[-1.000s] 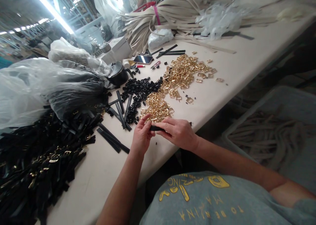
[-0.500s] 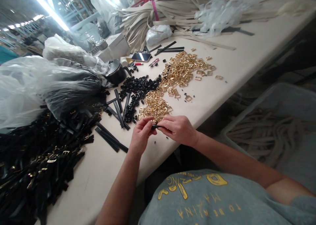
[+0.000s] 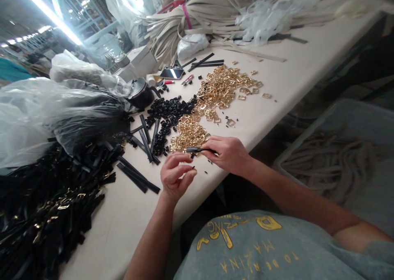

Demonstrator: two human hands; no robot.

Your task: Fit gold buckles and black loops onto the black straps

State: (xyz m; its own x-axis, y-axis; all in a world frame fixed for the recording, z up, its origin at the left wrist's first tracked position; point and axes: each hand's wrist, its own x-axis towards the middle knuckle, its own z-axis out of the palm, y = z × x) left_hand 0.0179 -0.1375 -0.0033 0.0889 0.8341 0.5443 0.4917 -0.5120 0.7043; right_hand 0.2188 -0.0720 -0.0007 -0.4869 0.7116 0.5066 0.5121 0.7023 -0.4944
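Note:
My right hand (image 3: 229, 155) is closed on a short black strap (image 3: 193, 149), whose flat end sticks out leftward from the fingers. Just below and to the left, my left hand (image 3: 176, 175) pinches a tiny black bit (image 3: 193, 167) between thumb and fingertip. Beyond the hands lies a heap of gold buckles (image 3: 189, 132). A pile of small black loops (image 3: 172, 108) borders it on the left. Several loose black strips (image 3: 144, 142) lie left of the loops, and two longer black strips (image 3: 137, 175) are nearer my left hand.
At left, black straps with gold buckles (image 3: 61, 206) form a large heap beside plastic bags (image 3: 61, 112). Farther back are a dark lidded mug (image 3: 140, 93), a phone (image 3: 171, 73) and beige straps (image 3: 200, 11). A translucent bin (image 3: 289, 149) stands beyond the table's right edge.
My hands have come apart. The left drew back down and leftward with the tiny black bit, while the right keeps the strap, now showing more of its length. The view shifted slightly.

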